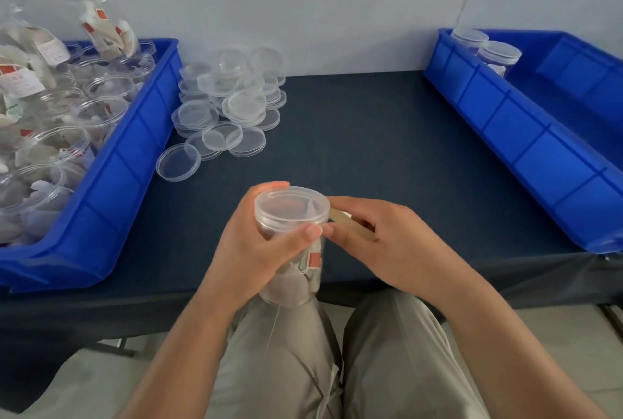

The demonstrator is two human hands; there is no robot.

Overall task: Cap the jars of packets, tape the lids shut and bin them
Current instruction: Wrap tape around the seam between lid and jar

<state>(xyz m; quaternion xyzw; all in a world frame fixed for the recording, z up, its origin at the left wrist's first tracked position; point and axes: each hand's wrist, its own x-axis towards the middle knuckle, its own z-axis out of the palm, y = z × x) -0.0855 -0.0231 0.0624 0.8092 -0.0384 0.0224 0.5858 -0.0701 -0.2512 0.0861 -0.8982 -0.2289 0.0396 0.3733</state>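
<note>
A clear plastic jar (296,278) of packets, with a clear lid (291,206) on top, is held over my lap at the table's front edge. My left hand (256,250) grips the jar, thumb across its front just under the lid. My right hand (381,243) is beside the lid on the right and its fingers pinch a strip of tan tape (350,226) that reaches the lid's rim. The roll the tape comes from is hidden.
A blue bin (135,162) on the left holds several uncapped jars of packets. A heap of loose clear lids (229,105) lies beside it on the dark table (371,142). A second blue bin (526,135) on the right holds two capped jars (485,48) at its far end.
</note>
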